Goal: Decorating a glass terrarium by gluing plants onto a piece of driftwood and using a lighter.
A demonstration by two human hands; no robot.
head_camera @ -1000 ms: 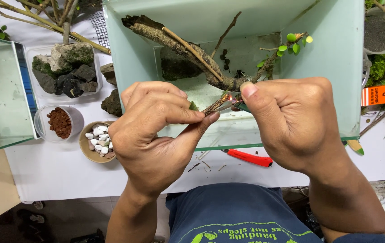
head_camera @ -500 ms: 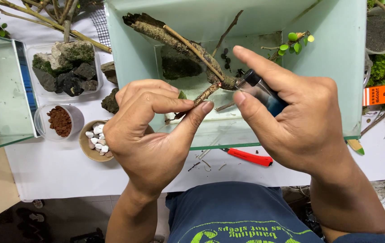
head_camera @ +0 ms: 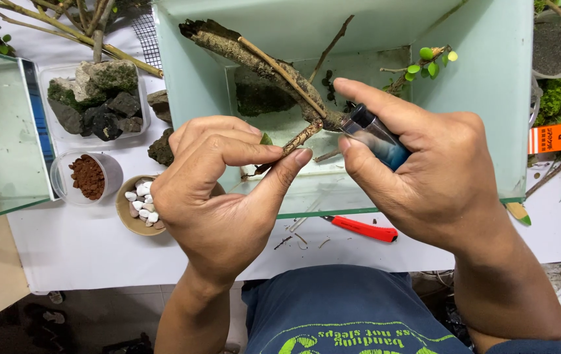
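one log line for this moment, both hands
left hand: pinches twig | right hand: holds lighter | twig tip at driftwood in glass tank

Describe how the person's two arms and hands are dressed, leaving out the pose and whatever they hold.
Both forearms are bare, with no sleeves reaching them. The left hand and the right hand wear no gloves, and no rings, watch or bands show. Fingernails are short. Below is a dark blue T-shirt with green print.

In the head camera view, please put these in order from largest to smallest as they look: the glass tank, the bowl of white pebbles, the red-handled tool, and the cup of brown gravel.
1. Glass tank, by far the largest.
2. Bowl of white pebbles and cup of brown gravel: they look about alike, and the left hand hides part of the bowl.
3. Red-handled tool, long but thin.
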